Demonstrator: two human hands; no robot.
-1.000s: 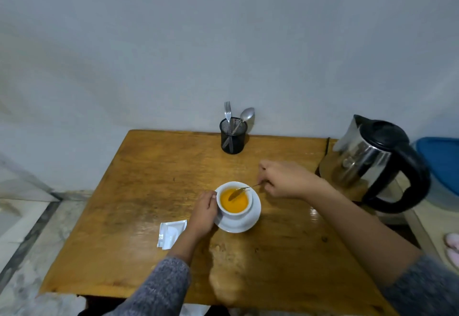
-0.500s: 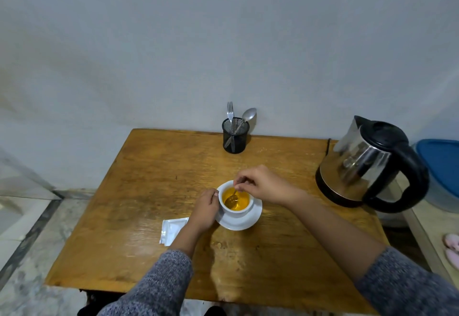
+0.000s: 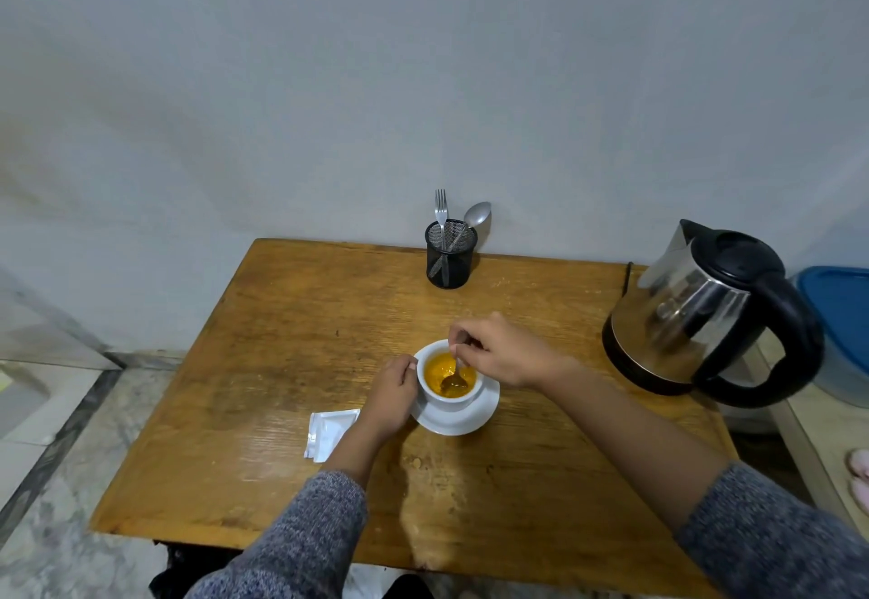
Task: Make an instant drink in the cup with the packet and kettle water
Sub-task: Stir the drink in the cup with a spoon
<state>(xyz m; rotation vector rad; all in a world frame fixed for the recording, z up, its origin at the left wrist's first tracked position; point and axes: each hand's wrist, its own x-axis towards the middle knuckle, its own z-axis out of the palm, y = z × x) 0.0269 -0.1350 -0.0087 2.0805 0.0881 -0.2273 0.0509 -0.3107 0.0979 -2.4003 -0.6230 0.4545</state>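
Note:
A white cup (image 3: 450, 398) full of orange drink stands on a white saucer (image 3: 472, 417) in the middle of the wooden table (image 3: 291, 339). My left hand (image 3: 390, 394) grips the cup's left side. My right hand (image 3: 501, 351) hovers over the cup's far rim, pinching the handle of a small spoon (image 3: 454, 376) whose bowl is dipped in the drink. A torn white packet (image 3: 327, 429) lies flat just left of my left wrist. The steel kettle (image 3: 705, 311) with a black handle stands at the table's right edge.
A black mesh holder (image 3: 450, 256) with a fork and a spoon stands at the table's back edge against the wall. A blue-lidded container (image 3: 841, 316) sits right of the kettle, off the table. Tiled floor lies to the left.
My right hand swung the spoon from lying across the cup's rim to standing upright in the drink, moving left over the cup. My left hand has stayed on the cup.

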